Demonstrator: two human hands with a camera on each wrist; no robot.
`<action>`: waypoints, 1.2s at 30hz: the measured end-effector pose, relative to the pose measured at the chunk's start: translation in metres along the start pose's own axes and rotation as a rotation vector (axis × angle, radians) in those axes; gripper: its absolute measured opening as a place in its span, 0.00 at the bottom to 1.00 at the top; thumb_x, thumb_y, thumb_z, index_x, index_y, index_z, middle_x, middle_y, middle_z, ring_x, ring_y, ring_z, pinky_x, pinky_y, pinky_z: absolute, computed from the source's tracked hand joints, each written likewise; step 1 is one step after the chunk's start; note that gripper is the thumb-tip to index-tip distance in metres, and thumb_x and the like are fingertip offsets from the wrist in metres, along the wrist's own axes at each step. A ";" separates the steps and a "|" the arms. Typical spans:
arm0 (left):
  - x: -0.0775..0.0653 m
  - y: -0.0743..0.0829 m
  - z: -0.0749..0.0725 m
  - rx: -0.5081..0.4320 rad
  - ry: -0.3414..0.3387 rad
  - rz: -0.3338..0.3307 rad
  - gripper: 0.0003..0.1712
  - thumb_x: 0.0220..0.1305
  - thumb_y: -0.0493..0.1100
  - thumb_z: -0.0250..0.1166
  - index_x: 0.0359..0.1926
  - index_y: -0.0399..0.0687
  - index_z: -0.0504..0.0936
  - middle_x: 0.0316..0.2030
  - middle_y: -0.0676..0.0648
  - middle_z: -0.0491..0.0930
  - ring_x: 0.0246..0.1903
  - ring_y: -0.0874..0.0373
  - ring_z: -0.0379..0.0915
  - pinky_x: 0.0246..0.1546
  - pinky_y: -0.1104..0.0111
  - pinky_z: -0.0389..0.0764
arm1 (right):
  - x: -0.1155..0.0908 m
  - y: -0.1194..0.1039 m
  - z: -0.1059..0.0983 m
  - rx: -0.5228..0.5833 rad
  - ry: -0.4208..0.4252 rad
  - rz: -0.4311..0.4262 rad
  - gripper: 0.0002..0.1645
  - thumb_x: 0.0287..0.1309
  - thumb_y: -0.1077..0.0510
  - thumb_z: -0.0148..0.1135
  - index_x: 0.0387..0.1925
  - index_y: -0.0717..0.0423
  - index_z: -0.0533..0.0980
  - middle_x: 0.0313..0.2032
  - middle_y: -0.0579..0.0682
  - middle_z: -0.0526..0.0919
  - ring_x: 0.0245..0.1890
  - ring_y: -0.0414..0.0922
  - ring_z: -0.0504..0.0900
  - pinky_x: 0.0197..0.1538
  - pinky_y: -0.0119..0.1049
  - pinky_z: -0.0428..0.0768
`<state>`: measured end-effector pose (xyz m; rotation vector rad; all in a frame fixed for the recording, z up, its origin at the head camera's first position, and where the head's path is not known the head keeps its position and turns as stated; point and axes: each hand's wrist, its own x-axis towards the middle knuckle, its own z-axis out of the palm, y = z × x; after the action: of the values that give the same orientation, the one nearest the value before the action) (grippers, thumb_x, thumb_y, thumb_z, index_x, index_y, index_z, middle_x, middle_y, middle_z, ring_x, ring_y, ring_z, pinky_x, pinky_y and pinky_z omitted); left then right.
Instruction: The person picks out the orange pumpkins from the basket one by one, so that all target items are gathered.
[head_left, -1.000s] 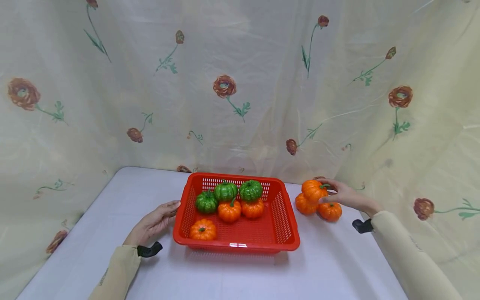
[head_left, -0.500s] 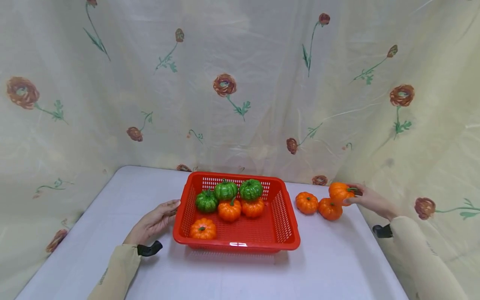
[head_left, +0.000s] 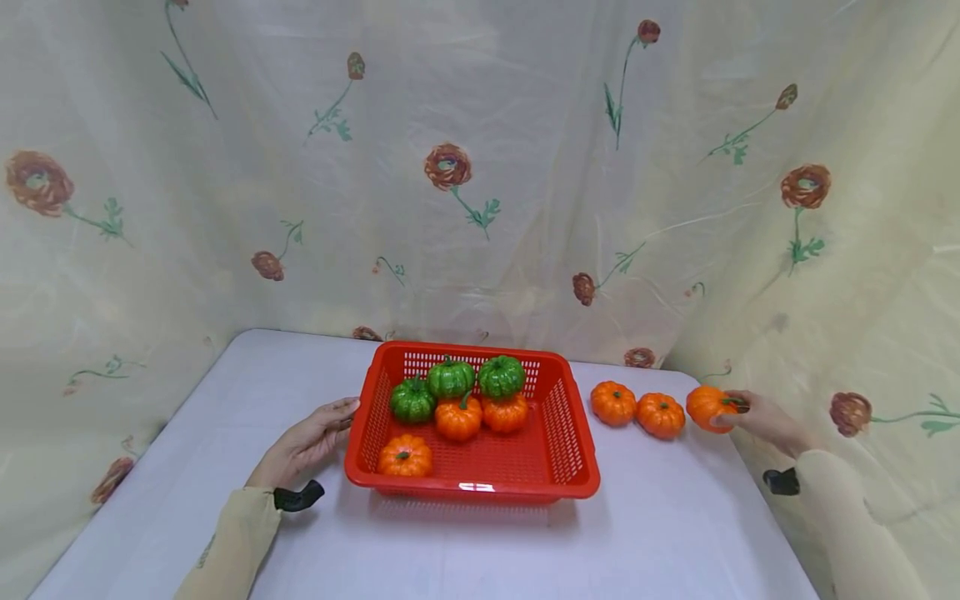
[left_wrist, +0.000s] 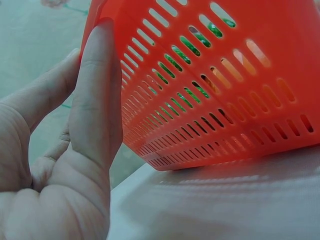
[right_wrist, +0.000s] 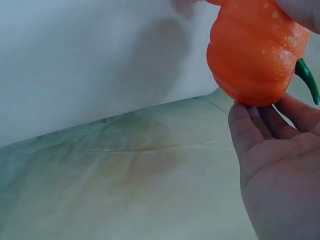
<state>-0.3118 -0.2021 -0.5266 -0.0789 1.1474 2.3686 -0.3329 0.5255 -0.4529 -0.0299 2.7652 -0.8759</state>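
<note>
At the table's right edge, my right hand [head_left: 767,419] grips a small orange pumpkin [head_left: 708,407] with a green stem. In the right wrist view, fingers and thumb are on opposite sides of this pumpkin [right_wrist: 255,52], its stem pointing toward the palm. My left hand [head_left: 313,440] holds the left rim of a red plastic basket [head_left: 480,490]. The left wrist view shows thumb and fingers [left_wrist: 92,95] at the basket's rim, beside its slotted wall [left_wrist: 165,100]. Inside the basket sit green pumpkins [head_left: 451,379] and orange pumpkins [head_left: 405,456].
Two more orange pumpkins, one nearer the basket [head_left: 613,404] and one farther right [head_left: 661,416], stand on the white table [head_left: 480,558] between basket and right hand. A flower-patterned curtain [head_left: 525,208] hangs behind the table and along its sides.
My right hand has carried its orange pumpkin rightward, from above the other two to the table's right edge, and lowered it. Left hand and basket stay in place.
</note>
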 end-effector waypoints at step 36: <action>0.002 0.001 0.001 0.042 0.016 0.009 0.23 0.68 0.41 0.59 0.61 0.43 0.64 0.50 0.45 0.79 0.46 0.57 0.81 0.51 0.69 0.82 | 0.007 -0.034 0.012 -0.009 0.013 -0.038 0.55 0.62 0.39 0.60 0.69 0.73 0.48 0.68 0.75 0.53 0.65 0.71 0.57 0.62 0.67 0.68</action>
<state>-0.3140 -0.2008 -0.5263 -0.0784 1.2073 2.3546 -0.3383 0.4898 -0.4446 -0.0791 2.7890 -0.8766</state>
